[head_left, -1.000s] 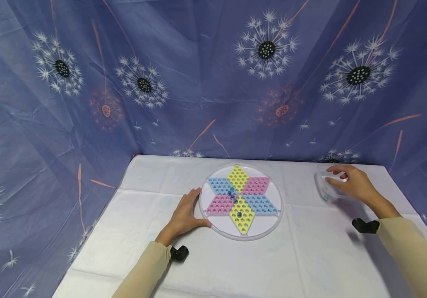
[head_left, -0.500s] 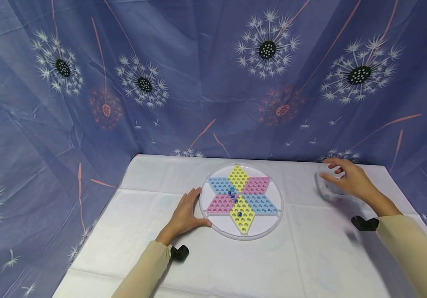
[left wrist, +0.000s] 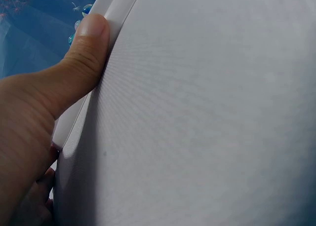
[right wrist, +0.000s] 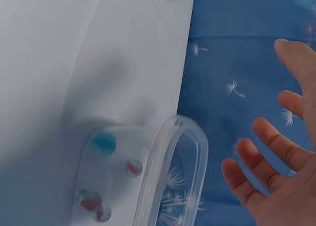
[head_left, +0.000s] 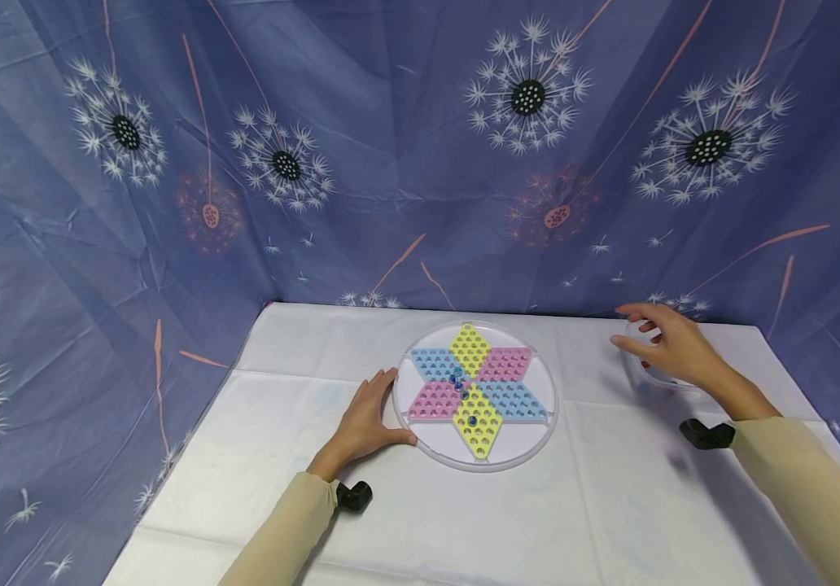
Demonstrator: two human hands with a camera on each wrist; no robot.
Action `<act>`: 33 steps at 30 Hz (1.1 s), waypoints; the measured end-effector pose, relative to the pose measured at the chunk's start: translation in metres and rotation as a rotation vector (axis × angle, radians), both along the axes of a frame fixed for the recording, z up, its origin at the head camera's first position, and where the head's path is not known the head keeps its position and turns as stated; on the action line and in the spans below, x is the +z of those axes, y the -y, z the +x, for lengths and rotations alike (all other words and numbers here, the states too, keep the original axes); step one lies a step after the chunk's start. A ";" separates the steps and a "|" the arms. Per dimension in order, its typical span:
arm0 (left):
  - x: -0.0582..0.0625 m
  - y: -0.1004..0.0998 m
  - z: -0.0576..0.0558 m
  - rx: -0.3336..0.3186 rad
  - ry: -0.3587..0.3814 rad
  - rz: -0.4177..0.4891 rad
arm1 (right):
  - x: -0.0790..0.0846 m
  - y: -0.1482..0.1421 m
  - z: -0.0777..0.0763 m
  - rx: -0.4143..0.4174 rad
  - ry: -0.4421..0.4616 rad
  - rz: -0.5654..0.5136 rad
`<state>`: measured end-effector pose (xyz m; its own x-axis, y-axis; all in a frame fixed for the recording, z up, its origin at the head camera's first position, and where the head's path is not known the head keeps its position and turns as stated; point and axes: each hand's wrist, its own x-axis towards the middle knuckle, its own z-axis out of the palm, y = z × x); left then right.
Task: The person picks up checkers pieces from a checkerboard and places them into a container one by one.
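A round white Chinese checkers board with a yellow, pink and blue star lies mid-table. Several blue marbles cluster near its centre, and another blue marble sits in the front yellow point. My left hand rests against the board's left edge, thumb and fingers spread along the rim. In the left wrist view the thumb touches that rim. My right hand hovers over a clear plastic box, its fingers apart with nothing visible between them. Inside the box lie a blue marble and several red-streaked clear marbles.
A white cloth covers the table. Behind and to the left hangs a blue dandelion-print curtain, close beyond the table's back edge. Black wrist cameras sit on both wrists.
My right hand has risen out of the box and shifted left and toward the back, its thumb and forefinger spreading wider. The left hand, board and marbles have stayed in place.
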<state>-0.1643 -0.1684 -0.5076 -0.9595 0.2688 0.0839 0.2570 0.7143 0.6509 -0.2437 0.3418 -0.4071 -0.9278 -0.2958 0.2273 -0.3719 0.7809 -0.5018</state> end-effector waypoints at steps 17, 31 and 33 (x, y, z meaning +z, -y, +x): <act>0.002 -0.001 0.000 0.001 0.008 0.008 | -0.001 0.042 0.002 0.116 -0.090 -0.008; 0.000 0.000 -0.001 0.006 0.002 0.006 | -0.010 0.084 0.000 0.213 -0.080 -0.038; 0.000 -0.001 -0.001 0.007 0.008 0.002 | -0.012 0.090 0.000 0.235 -0.083 -0.046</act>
